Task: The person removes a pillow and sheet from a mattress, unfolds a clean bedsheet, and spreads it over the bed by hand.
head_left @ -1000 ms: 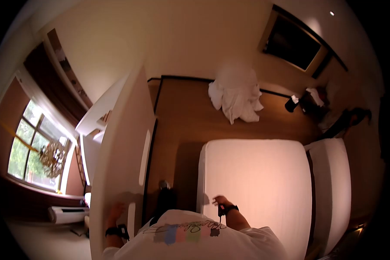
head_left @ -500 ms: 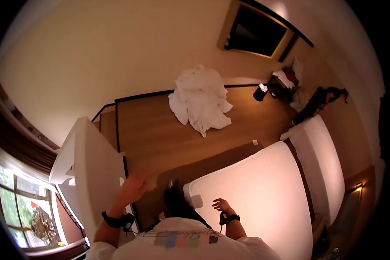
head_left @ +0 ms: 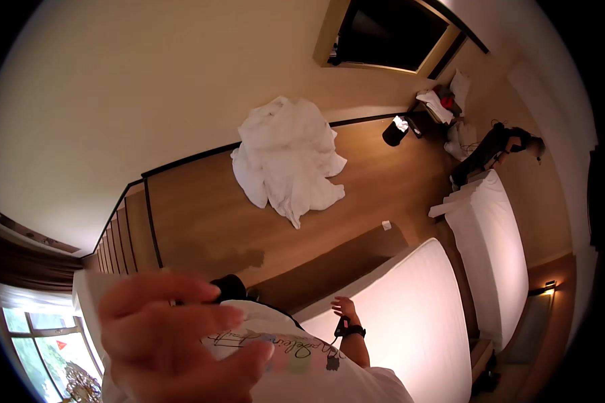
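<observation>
Large and near the camera, my left hand (head_left: 175, 336) is raised at the lower left with its fingers apart and curved, holding nothing, and it covers part of my white printed shirt (head_left: 302, 349). My right hand (head_left: 343, 307) hangs over the near bed (head_left: 410, 322), which has a smooth white cover. Its fingers are spread and empty, and a dark band with a small device sits on the wrist. A heap of white bedding (head_left: 286, 158) lies on the wooden floor against the wall.
A second white bed (head_left: 494, 262) stands at the right, with a person in dark clothes (head_left: 494, 151) bending at its far end. Along the wall are a black bin (head_left: 395, 132) and a screen (head_left: 390, 33). Stairs (head_left: 117, 238) and a window (head_left: 50, 349) lie left.
My left hand has come up from beside the white partition toward the camera. The view has turned, so the bedding heap and screen sit farther left. My right hand stays open over the bed.
</observation>
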Demonstrator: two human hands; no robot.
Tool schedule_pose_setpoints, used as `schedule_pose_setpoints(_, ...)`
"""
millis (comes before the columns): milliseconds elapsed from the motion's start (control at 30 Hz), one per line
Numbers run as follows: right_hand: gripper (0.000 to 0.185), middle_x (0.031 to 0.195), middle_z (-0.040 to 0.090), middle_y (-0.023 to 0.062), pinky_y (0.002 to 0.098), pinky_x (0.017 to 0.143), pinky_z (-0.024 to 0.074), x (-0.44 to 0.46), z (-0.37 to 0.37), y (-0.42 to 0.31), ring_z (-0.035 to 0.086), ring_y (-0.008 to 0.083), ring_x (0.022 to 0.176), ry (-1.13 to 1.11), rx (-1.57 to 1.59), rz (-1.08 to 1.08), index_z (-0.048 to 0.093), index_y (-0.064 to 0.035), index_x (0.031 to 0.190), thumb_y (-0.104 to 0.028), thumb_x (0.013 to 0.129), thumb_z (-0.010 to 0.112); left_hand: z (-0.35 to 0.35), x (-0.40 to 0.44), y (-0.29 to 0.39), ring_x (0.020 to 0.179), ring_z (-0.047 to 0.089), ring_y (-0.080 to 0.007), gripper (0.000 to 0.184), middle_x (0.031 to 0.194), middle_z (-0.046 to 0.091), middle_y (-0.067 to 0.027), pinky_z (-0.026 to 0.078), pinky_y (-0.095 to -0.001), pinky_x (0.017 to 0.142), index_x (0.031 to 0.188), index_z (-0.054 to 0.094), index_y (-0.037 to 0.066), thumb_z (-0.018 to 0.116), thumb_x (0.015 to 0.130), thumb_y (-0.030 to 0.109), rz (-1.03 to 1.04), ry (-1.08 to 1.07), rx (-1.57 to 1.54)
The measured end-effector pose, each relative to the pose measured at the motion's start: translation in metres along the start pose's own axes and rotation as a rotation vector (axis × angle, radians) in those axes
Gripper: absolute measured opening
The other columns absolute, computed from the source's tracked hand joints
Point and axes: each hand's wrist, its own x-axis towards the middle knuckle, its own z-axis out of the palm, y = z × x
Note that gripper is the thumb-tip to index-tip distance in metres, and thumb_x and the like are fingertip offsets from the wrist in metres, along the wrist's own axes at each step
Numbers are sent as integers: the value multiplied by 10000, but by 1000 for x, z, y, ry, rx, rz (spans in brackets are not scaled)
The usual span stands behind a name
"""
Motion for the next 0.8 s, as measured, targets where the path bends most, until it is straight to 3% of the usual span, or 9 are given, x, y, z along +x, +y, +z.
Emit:
schedule_pose_setpoints(33,310,1014,599,85,298,681,466,23,-2,-20,576,195,872,-215,54,-124,509,-86,1129,-224,862,436,5,6,-26,924,454,-298,326,931,525,-175,401,-356,741,997,523,52,434,843,325,1,-7,-5)
schedule_pose_setpoints(100,280,972,593,87,287,678,466,29,68,-109,570,169,841,107,-197,-172,510,-60,1107,-165,849,476,23,16,-87,705,520,-220,203,758,559,-55,438,-332,600,903,570,92,553,768,242,69,-45,127)
schedule_pose_setpoints(167,274,945,593,89,291,696,467,12,139,-200,567,162,821,109,18,-283,509,-44,1096,-123,834,504,37,32,-151,615,532,-200,129,669,554,-30,436,-319,538,833,599,86,582,712,127,125,-204,126)
schedule_pose_setpoints(300,270,928,594,80,283,719,466,41,177,-317,568,168,820,-31,249,-451,503,-37,1102,-137,851,489,78,26,-297,590,557,-233,214,659,558,-85,445,-297,530,904,629,84,589,694,66,-295,-403,195)
schedule_pose_setpoints(367,270,912,596,65,262,737,462,56,185,-362,580,143,781,-210,429,-467,506,-56,1109,-158,859,494,96,16,-359,662,569,-270,181,713,578,-110,460,-329,599,918,609,39,541,750,30,-667,-355,128)
schedule_pose_setpoints(400,270,912,596,65,262,737,462,62,185,-382,580,143,781,-189,447,-500,506,-56,1109,-158,859,494,107,6,-393,662,569,-270,181,713,578,-110,460,-329,599,918,609,39,541,750,30,-629,-368,109)
schedule_pose_setpoints(467,264,901,593,64,265,735,464,73,179,-412,578,142,782,-192,426,-446,501,-46,1110,-144,866,475,140,-4,-460,691,577,-279,181,753,594,-122,465,-350,625,934,610,49,540,766,57,-1003,-158,-26)
schedule_pose_setpoints(600,261,907,596,72,275,738,472,84,141,-452,582,159,793,51,218,-380,500,-21,1113,-138,885,447,224,64,-530,692,580,-283,203,770,601,-130,463,-345,632,959,602,60,538,766,68,-879,-484,94)
schedule_pose_setpoints(800,278,924,601,69,312,760,477,99,32,-481,587,172,804,286,558,-452,507,-40,1121,-123,858,477,420,219,-590,765,578,-300,281,802,605,-146,448,-379,679,1055,546,60,526,781,120,-420,-934,-23)
